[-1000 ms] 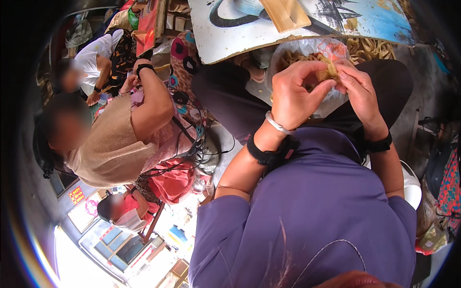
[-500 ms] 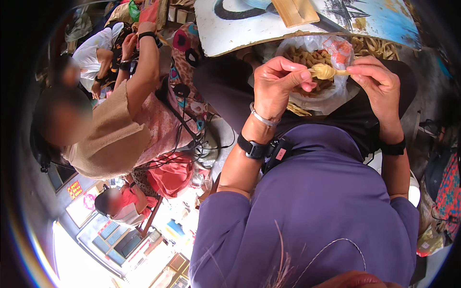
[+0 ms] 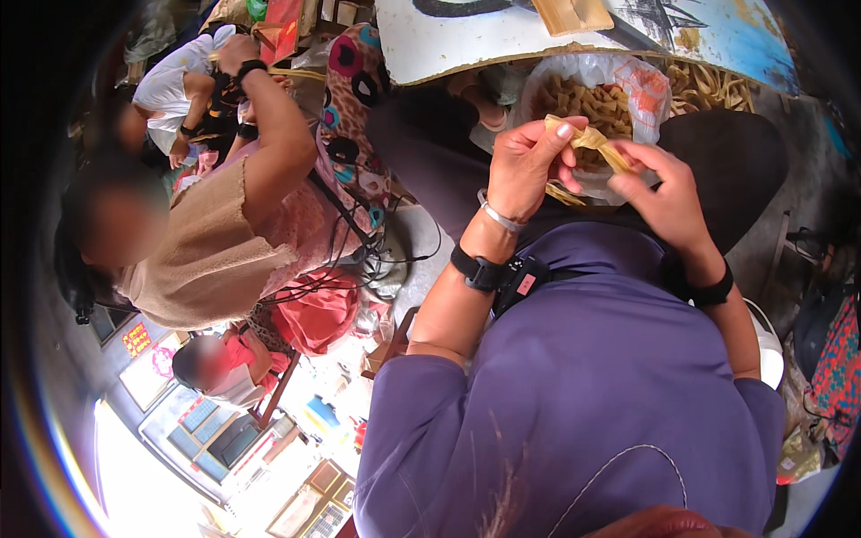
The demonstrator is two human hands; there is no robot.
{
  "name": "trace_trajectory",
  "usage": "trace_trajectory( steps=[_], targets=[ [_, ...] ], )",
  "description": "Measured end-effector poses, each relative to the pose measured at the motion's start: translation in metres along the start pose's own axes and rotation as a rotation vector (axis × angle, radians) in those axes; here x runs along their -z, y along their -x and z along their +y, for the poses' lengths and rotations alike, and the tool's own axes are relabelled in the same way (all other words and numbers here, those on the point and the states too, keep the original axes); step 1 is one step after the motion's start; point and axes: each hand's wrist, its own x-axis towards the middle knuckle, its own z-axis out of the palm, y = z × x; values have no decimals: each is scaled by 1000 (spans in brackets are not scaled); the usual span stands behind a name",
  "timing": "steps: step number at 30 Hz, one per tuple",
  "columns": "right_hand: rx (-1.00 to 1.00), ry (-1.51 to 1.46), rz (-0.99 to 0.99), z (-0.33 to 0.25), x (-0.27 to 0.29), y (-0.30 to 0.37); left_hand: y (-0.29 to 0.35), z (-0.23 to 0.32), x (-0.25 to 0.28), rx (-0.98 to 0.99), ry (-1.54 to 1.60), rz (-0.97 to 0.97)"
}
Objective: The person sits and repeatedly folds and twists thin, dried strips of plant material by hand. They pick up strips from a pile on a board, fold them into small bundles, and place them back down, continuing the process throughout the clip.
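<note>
Between my two hands, above my lap, is a pale yellow, folded strip with a knot in it [image 3: 589, 140], much like tofu skin. My left hand [image 3: 525, 170] pinches its upper end between thumb and fingers. At the strip's lower, frayed-looking end are the fingers of my right hand [image 3: 671, 193], closed on it and slightly blurred. Just beyond my hands, a clear plastic bag [image 3: 644, 81] with orange print stands open. Inside lie many short tan knotted pieces [image 3: 592, 103], partly hidden by my hands.
A painted board [image 3: 484, 45] lies across the far side, with a flat wooden piece [image 3: 574, 13] on it. Long tan strips [image 3: 713, 88] are heaped below its right part. At left sits a person in a brown vest [image 3: 211, 233], with black cables [image 3: 350, 260] nearby.
The strip has turned from level to slanting, its right end now lower. My right hand has moved down and left, closer to my left hand. The person at left has shifted their arms.
</note>
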Motion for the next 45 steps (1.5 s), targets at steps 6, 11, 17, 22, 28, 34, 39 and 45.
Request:
trace_trajectory(
  steps=[6, 11, 17, 22, 28, 34, 39, 45],
  targets=[
    [-100, 24, -137, -5, -7, 2, -7, -1, -3, -503, -456, 271],
    [-225, -137, -479, -25, 7, -3, 6, 41, 5, -351, -823, -219],
    [-186, 123, -488, -48, 15, -2, 10, 54, 3, -552, -1034, -373],
    [-203, -152, -339, -41, 7, -2, 18, 39, -14, -600, -1062, -124],
    [-104, -27, -218, -28, 7, -3, 18, 40, -8, -527, -1121, -114],
    [-267, -203, -285, -22, 7, -4, 15, 35, 11, -169, -625, -248],
    [-252, -209, -395, -39, 5, -7, -8, 52, 16, 285, -77, -548],
    [-61, 73, -401, -41, 14, -10, -11, 57, -3, 425, -176, -532]
  ],
)
